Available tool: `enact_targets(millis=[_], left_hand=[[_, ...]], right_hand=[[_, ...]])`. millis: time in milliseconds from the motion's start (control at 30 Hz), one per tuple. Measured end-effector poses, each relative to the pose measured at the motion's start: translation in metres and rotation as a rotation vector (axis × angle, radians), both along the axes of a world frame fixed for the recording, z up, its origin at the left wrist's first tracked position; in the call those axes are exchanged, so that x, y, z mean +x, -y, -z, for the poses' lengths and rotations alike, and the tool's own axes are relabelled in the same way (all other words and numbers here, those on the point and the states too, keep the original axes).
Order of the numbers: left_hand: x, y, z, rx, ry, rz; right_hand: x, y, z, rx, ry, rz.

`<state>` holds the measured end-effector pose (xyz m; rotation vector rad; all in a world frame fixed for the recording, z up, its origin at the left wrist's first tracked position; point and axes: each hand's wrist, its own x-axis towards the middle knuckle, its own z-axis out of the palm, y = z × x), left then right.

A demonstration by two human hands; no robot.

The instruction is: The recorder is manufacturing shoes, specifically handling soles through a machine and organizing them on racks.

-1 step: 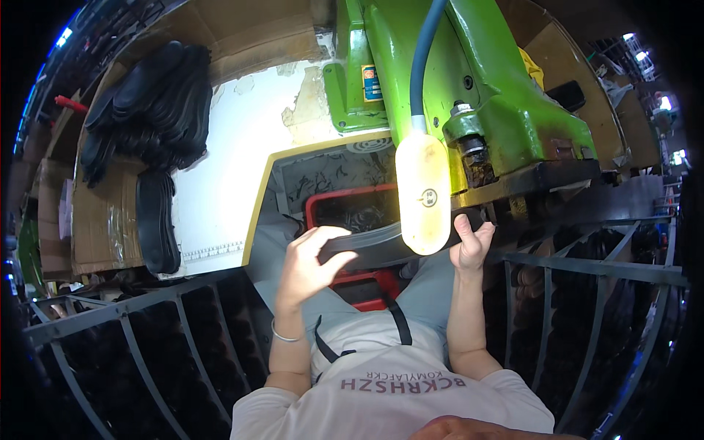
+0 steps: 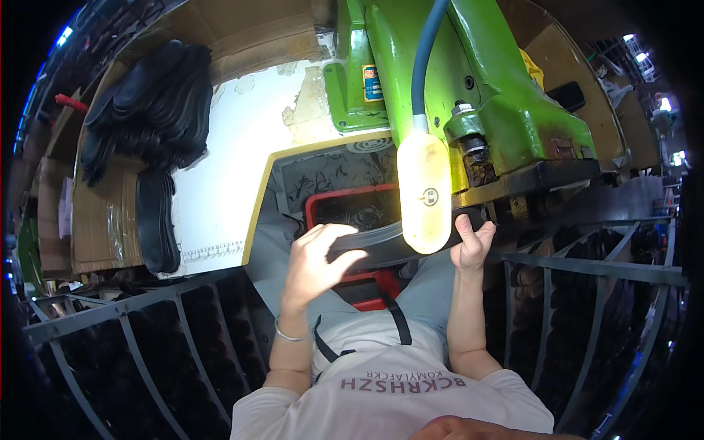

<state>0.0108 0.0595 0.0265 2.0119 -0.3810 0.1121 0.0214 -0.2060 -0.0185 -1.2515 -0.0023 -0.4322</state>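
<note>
A black shoe sole stretches between my two hands beneath the front of a green machine. Around its left end curve the fingers and thumb of my left hand. My right hand pinches the right end close under the machine's dark head, thumb up. A lit oval lamp on a blue-grey flexible neck hangs in front and hides the sole's middle.
Black soles are piled on the white tabletop at left, beside cardboard. A red bin with dark scraps sits below the table's cutout. Metal racks flank me on both sides.
My left hand has shifted slightly to the right along the sole. My right hand stays nearly where it was.
</note>
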Motion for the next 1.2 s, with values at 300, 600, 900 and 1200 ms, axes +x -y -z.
enact_targets(millis=[300,600,900,1200], left_hand=[[0.027,0.031,-0.019,0.133,0.339,-0.044],[-0.048,0.013,0.019,-0.02,-0.177,-0.193],[-0.004,0.101,0.007,-0.37,-0.153,-0.118],[-0.011,0.115,0.026,-0.569,-0.247,-0.094]], right_hand=[[0.002,-0.011,-0.031,0.241,-0.129,0.038],[0.001,-0.053,-0.042,0.126,-0.201,-0.223],[-0.027,-0.027,-0.01,-0.202,-0.287,-0.099],[-0.156,0.003,0.047,0.265,-0.674,-0.468]])
